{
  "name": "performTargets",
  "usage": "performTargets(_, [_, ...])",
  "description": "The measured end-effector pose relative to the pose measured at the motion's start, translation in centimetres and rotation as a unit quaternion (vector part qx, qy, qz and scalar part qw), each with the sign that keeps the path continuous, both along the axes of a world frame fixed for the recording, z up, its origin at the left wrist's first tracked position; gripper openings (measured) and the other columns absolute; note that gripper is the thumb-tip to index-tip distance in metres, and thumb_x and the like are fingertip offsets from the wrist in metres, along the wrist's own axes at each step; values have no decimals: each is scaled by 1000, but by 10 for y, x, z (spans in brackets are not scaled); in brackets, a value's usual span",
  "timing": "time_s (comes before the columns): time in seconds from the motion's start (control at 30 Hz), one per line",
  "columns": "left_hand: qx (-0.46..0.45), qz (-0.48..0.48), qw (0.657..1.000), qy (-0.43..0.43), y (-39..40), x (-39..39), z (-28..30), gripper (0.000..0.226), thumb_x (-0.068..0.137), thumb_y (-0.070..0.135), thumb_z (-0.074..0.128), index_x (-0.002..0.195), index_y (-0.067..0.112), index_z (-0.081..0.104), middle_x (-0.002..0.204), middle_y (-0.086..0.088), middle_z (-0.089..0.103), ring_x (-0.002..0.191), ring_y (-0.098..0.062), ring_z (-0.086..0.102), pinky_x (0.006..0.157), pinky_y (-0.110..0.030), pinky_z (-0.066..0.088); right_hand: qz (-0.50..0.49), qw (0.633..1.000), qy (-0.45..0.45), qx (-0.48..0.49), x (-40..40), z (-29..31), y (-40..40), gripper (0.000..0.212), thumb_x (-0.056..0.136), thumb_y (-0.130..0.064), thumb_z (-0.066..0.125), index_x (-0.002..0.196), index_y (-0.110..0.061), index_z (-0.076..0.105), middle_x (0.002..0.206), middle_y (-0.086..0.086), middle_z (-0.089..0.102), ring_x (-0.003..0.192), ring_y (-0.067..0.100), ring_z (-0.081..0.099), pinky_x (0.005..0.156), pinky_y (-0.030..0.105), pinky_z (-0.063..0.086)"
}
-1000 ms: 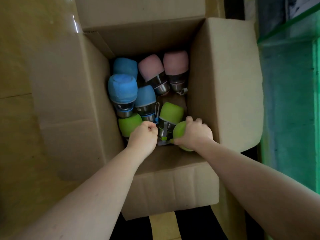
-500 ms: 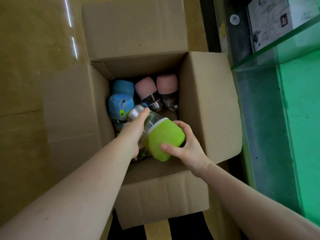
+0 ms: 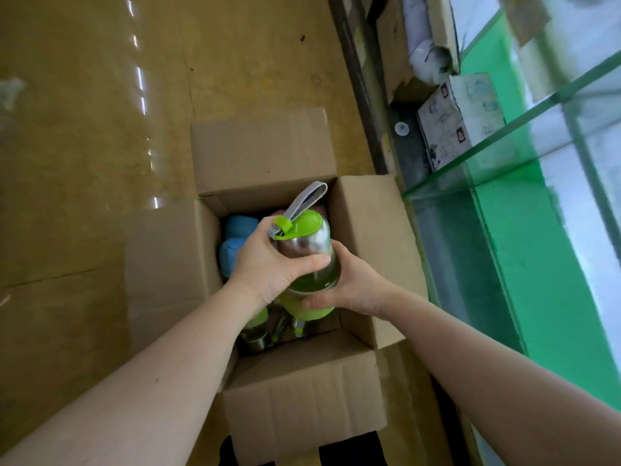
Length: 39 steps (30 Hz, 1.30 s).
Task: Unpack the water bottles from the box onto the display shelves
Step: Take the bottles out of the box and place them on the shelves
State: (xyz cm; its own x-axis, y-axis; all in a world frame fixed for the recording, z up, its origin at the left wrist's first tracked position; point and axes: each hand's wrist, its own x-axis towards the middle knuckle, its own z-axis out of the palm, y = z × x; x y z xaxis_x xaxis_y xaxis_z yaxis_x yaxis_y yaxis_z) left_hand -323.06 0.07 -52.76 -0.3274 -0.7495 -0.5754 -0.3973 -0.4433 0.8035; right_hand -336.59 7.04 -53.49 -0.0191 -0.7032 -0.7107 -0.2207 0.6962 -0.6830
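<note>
Head view: green water bottle (image 3: 307,253) held upright above the open cardboard box (image 3: 302,395), lid up, grey strap loop pointing away. Left hand (image 3: 268,264) grips its steel upper body; right hand (image 3: 353,284) wraps the green lower sleeve. Blue bottles (image 3: 235,237) lie inside the box; glass display shelves (image 3: 524,129) stand to the right.

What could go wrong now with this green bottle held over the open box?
The smooth steel-and-green water bottle is held only by the left hand and right hand above the open cardboard box; a slip might drop it onto the blue-sleeved bottles. Its loose grey strap loop could snag the glass display shelf edge.
</note>
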Motion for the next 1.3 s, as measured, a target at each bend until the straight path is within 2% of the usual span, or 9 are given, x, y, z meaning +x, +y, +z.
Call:
performTargets(0.1, [-50,-18,999,10,-20,-7,47,62,27,51,80,82,35,57,88,9,70,91,-17,67,90,-44,52,-1,999,8,-36,-10,46,-14,97,59,-11,87,138,-23,31,117,-11,58,110,6,55,95,22,44])
performTargets(0.2, [-82,-27,995,51,-40,-15,103,64,28,47,81,86,31,59,84,10,69,84,-14,67,87,-40,54,-18,997,20,-73,-18,94,-28,102,57,-13,88,139,-25,30,122,-9,57,114,9,55,101,33,45])
performTargets(0.33, [-116,-61,986,99,-61,-20,180,82,33,38,85,107,13,61,96,-1,72,89,-16,68,90,-43,54,-14,992,36,-118,-27,174,-44,103,59,-11,87,142,-24,27,125,-8,55,114,7,54,100,28,45])
performTargets(0.5, [-154,-100,974,132,-77,-26,291,80,33,35,86,106,13,63,99,-7,73,96,-25,68,93,-47,51,-12,983,64,-174,-37,280,-50,106,53,-20,89,141,-25,30,123,-7,59,115,10,56,103,36,45])
performTargets(0.67, [-223,-142,948,177,-88,-37,406,62,50,13,90,107,13,64,96,-1,73,91,-16,68,84,-26,56,-19,965,107,-237,-49,392,-55,91,63,-13,85,138,-25,34,110,-20,56,103,-2,55,93,16,45])
performTargets(0.73, [-248,-154,934,203,-88,-43,450,57,54,8,84,107,15,65,96,4,72,89,-10,67,82,-21,55,-19,955,134,-264,-54,431,-56,90,62,-19,86,138,-26,36,118,-14,57,112,7,54,102,29,44])
performTargets(0.9, [-314,-178,903,234,-78,-52,542,47,51,19,84,94,27,67,91,15,70,84,2,66,74,-12,52,-44,935,155,-315,-63,517,-50,84,63,-15,85,134,-20,41,122,-5,58,117,16,54,104,39,44])
performTargets(1.1, [-398,-202,872,202,-64,-57,626,64,33,55,86,91,34,69,100,9,72,102,-15,65,95,-37,49,-69,916,174,-355,-65,596,-30,88,57,-20,88,134,-15,44,123,0,60,114,18,57,101,40,47])
performTargets(1.3, [-463,-222,837,191,-36,-62,704,40,51,47,85,80,26,67,81,8,68,86,-16,64,82,-30,52,-76,908,185,-369,-62,676,3,61,74,-8,76,129,-12,48,115,-2,62,104,12,59,95,27,48])
